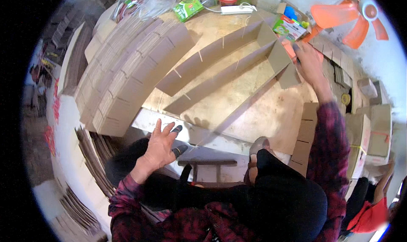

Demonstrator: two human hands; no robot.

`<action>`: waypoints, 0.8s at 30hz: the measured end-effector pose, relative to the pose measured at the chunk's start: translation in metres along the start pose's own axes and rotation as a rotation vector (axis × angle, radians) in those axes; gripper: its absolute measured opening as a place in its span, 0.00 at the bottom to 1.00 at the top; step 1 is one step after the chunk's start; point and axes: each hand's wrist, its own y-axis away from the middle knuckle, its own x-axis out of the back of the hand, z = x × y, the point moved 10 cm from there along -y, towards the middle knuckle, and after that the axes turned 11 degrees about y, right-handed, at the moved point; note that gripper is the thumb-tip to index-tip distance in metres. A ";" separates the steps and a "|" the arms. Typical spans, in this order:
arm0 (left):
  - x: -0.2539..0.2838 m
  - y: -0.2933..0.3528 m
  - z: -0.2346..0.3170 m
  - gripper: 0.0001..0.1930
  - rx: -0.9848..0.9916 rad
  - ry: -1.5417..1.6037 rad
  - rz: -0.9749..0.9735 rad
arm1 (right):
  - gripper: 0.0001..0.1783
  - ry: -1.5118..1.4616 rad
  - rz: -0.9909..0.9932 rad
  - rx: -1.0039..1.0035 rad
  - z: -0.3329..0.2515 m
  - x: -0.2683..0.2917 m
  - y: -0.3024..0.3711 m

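Observation:
Several long cardboard strips [220, 76] stand on edge on a wooden board, meeting a short cross panel [279, 56] at their far right end. Small tabs stick up along the two farther strips. My left hand [157, 151] hovers at the near edge of the board with its fingers spread; it holds nothing, and dark covers wrap two of its fingers. At the far right, my right hand [311, 64] reaches beside the cross panel, fingers stretched and slightly bent over an orange surface. Nothing shows in that hand, though its fingertips are partly blurred.
Thick stacks of cardboard strips [127, 83] stand on the left. Behind the board are a green-and-white box [188, 7] and a white power strip [238, 9]. An orange fan [368, 9] is at the back right. A co-worker's red garment [369, 216] shows at the lower right.

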 end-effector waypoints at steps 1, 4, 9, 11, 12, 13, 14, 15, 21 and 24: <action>-0.001 0.010 -0.005 0.30 0.035 0.054 0.020 | 0.26 -0.016 -0.119 -0.114 0.002 0.001 0.027; 0.005 0.022 -0.006 0.29 0.139 0.293 0.140 | 0.32 -0.013 -0.044 -0.265 0.013 0.033 0.161; -0.030 0.036 -0.010 0.19 0.226 0.512 0.282 | 0.42 0.160 -0.332 -0.575 -0.023 0.062 0.340; -0.046 0.039 -0.010 0.11 0.291 0.481 0.231 | 0.42 0.182 -0.474 -0.736 -0.020 0.053 0.386; -0.058 0.020 -0.007 0.09 0.253 0.475 0.199 | 0.41 0.290 -0.560 -0.792 -0.002 0.056 0.424; -0.047 0.028 0.002 0.10 0.161 0.457 0.269 | 0.41 0.282 -0.595 -0.808 0.002 0.046 0.437; -0.041 0.023 0.010 0.11 0.094 0.451 0.286 | 0.40 0.289 -0.595 -0.849 0.012 0.051 0.441; -0.036 0.022 0.017 0.10 0.060 0.451 0.284 | 0.40 0.245 -0.540 -0.907 0.017 0.057 0.446; -0.057 0.022 0.023 0.08 0.144 0.405 0.156 | 0.36 -0.235 -0.029 -1.036 0.003 0.110 0.375; -0.066 0.010 0.020 0.08 0.129 0.389 0.220 | 0.34 -0.466 0.043 -0.888 -0.029 0.123 0.298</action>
